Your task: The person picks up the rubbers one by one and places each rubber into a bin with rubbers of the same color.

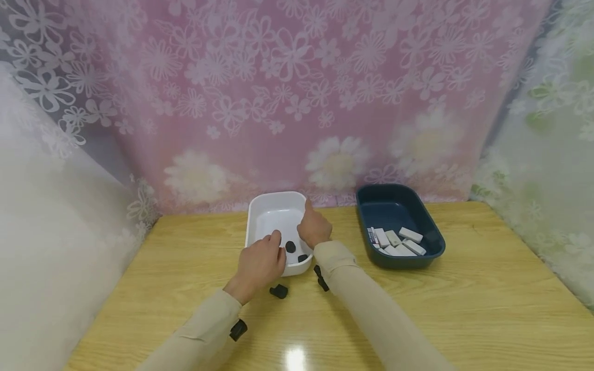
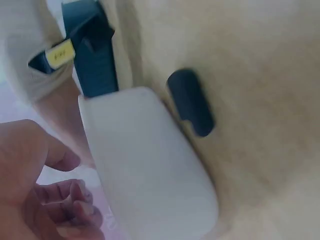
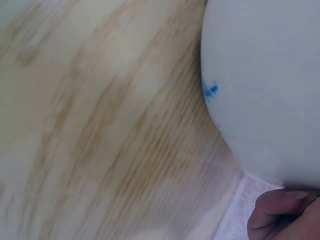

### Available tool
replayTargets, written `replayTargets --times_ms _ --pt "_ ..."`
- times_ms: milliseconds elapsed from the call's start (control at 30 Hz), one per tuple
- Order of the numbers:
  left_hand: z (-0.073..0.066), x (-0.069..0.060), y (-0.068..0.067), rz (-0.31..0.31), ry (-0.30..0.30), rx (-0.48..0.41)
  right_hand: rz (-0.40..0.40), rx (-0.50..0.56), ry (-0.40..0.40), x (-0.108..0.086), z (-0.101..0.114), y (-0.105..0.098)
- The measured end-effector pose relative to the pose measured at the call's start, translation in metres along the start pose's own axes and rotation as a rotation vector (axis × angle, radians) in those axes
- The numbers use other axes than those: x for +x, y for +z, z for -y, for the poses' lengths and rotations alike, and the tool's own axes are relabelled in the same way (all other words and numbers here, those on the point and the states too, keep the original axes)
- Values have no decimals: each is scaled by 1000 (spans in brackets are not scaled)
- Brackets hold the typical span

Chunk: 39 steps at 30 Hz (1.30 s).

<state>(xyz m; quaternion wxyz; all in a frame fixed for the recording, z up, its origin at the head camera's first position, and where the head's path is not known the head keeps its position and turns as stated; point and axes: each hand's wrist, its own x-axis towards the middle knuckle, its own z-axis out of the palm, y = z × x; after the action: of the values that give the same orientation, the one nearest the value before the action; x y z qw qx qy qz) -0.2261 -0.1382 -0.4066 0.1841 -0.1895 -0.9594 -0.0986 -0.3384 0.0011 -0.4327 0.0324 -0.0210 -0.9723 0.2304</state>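
Note:
A white tray (image 1: 280,202) stands near the table's back edge, with two small dark pieces (image 1: 290,247) inside. My left hand (image 1: 262,263) is over its front left side. In the left wrist view the thumb and loosely bent fingers are apart, with nothing visible between them. At the tray's right rim is my right hand (image 1: 316,226), one digit pointing away from me. Its fingers look curled in the right wrist view; whether they grip anything is hidden. A dark oblong piece (image 2: 191,102) lies on the table just outside the tray's front wall.
Right of the tray stands a dark blue tub (image 1: 394,263) holding several white blocks (image 1: 392,250) that look like erasers. A floral curtain (image 1: 297,103) hangs behind the wooden table (image 1: 185,268). Dark devices are strapped at both wrists.

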Motion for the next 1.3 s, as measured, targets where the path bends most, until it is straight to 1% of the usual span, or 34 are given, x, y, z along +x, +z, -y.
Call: replayTargets --times_ms 67,133,267,400,533,633,833,967,1100,1200,1300 --pt "-2 -9 -3 2 1 2 1 10 -4 1 0 -1" --pt "-5 -18 -4 20 11 -6 -2 11 -4 2 0 -1" --pt "-9 -34 -3 49 8 -17 -4 2 1 2 0 0" --pt "-15 -49 0 51 -31 37 4 -4 -2 2 1 0" --pt "-19 -57 6 60 -69 107 8 -3 3 1 1 0" --pt "-19 -57 12 63 -81 128 7 1 7 -1 2 -2" --pt "-17 -50 24 14 -73 94 1 -1 2 -2 2 -3" --pt "-18 -48 26 50 -72 66 4 14 0 -2 2 -3" --pt "-18 -47 26 80 -76 15 10 21 5 -1 1 -4" --pt "-18 -45 26 87 -88 -17 10 24 6 -1 1 -4" --pt "-18 -44 25 121 -119 -53 7 20 3 0 0 -2"
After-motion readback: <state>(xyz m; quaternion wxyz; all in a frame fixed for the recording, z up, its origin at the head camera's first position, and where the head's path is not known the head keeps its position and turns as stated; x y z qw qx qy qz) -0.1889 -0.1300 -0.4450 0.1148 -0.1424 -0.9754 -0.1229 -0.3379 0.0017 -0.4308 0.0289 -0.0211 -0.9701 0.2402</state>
